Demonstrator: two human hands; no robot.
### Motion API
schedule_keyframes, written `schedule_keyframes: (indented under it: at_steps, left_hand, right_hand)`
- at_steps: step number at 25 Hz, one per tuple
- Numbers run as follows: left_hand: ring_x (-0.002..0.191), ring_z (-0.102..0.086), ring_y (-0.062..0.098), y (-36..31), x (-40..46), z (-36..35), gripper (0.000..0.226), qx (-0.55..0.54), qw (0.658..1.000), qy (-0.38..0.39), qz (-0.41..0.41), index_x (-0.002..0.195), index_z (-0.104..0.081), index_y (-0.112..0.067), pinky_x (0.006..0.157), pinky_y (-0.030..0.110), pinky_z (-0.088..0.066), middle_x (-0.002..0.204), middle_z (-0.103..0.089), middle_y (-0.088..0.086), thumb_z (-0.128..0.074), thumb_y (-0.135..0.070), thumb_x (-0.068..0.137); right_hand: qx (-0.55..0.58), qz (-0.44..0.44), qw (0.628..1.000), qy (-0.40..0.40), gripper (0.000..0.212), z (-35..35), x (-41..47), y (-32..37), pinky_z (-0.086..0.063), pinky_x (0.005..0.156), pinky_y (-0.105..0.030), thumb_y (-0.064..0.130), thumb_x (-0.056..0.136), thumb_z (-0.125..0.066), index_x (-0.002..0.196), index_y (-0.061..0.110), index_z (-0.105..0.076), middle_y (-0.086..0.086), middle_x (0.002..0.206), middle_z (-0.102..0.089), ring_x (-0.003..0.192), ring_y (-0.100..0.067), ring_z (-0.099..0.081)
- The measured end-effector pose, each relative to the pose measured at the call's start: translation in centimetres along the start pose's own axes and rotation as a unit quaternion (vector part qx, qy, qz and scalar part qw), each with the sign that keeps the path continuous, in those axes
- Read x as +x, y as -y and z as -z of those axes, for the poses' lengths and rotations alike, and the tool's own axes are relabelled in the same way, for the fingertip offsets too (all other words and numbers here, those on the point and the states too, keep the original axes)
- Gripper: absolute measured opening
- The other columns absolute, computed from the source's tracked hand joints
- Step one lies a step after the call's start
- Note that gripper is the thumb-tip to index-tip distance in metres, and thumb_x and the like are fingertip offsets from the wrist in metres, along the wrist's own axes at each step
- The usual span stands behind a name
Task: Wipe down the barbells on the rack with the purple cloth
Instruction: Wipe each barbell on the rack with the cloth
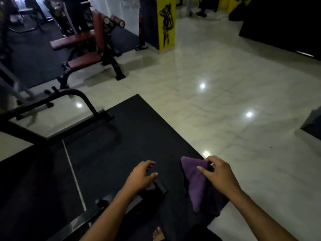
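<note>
Shiny pale floor tiles (217,94) fill most of the gym, and a black rubber mat (107,153) lies under the person. Far to the left stands a black metal frame (76,101), and behind it a red padded bench (81,61). Further back is a yellow pillar (165,25) with a dark drawing on it.

Low in the middle, the left hand (139,178) hangs just above a short black bar end (160,186). Its fingers are spread and loose and hold nothing. It looks ready to steady that bar, but this is only a guess. No full barbell or rack can be made out here, because the picture is dark.

To the right, the right hand (217,173) pinches the purple cloth (194,183) near its top. The cloth hangs down in a folded point, and this probably keeps a thick pad ready for rubbing. The two hands are apart, with the cloth between them. A bare foot (158,233) peeks in at the bottom edge.

Wiping does not seem to have begun at this spot yet.
</note>
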State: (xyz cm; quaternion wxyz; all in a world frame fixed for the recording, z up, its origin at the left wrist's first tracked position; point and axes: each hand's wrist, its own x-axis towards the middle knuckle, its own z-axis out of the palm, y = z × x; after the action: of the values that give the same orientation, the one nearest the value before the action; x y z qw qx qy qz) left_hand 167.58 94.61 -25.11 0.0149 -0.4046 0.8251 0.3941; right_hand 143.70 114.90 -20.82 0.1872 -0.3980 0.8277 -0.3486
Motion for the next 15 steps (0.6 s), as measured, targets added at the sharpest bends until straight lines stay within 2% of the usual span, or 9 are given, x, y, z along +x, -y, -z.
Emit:
schedule_keyframes:
  at_steps: [6,11,15]
  left_hand:
    - [0.115,-0.058,0.005,-2.6,11.8,1.6,0.042,0.015,1.0,-0.014,0.02,0.13,-0.055,-0.035,0.099,0.034,-0.051,0.125,-0.057,-0.012,-0.068,-0.043,0.091]
    - [0.114,-0.057,0.005,-5.5,20.3,4.6,0.044,0.003,0.996,-0.052,0.071,0.133,-0.053,-0.036,0.099,0.032,-0.052,0.125,-0.056,-0.012,-0.068,-0.042,0.092]
    - [0.116,-0.053,0.005,-5.1,24.0,7.7,0.047,-0.021,0.985,-0.112,0.128,0.136,-0.049,-0.036,0.098,0.029,-0.049,0.127,-0.052,-0.014,-0.066,-0.043,0.093]
  right_hand:
    - [0.012,0.005,1.0,0.029,0.027,1.4,13.1,-3.1,-0.039,0.062,-0.009,0.033,0.083,-0.08,0.074,0.032,-0.054,0.013,0.078,-0.06,0.073,0.0,-0.057]
    - [0.044,0.002,0.997,0.069,0.022,1.9,26.3,-2.6,-0.05,0.06,-0.026,0.037,0.086,-0.076,0.077,0.028,-0.058,0.012,0.074,-0.065,0.069,-0.005,-0.061]
    - [0.047,0.021,0.992,0.115,0.021,-0.3,35.0,-0.4,-0.053,0.062,-0.029,0.038,0.085,-0.077,0.078,0.03,-0.058,0.011,0.075,-0.066,0.069,-0.007,-0.063]
